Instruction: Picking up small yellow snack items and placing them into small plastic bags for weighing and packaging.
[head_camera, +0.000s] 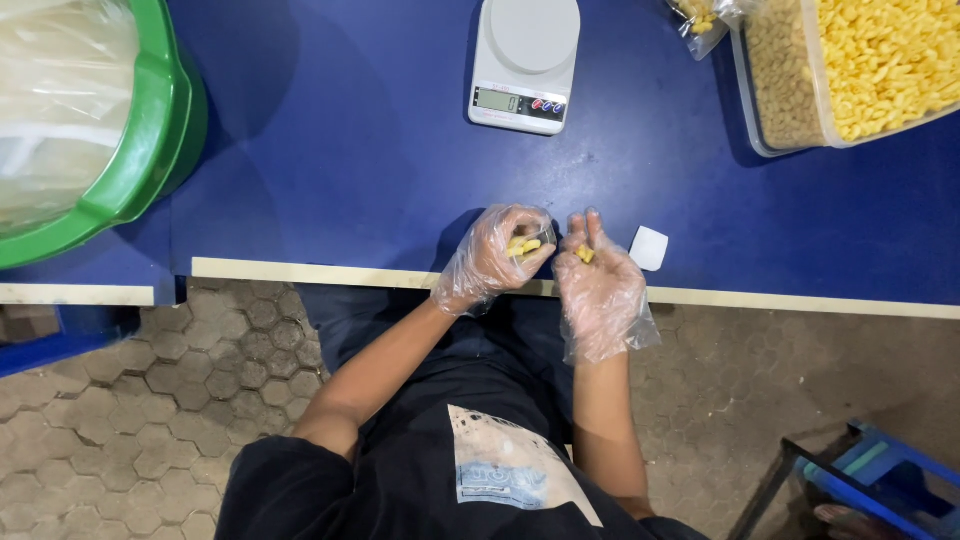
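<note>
Cupped around a small clear bag of yellow snack pieces, the left hand in its thin plastic glove grips it right at the near edge of the blue table. Just beside it, the right hand, gloved too, pinches one yellow piece in its fingertips. A small white square lies close by. Further up sits a white kitchen scale, a clear tub of yellow snacks at right, a green bin at left.
</note>
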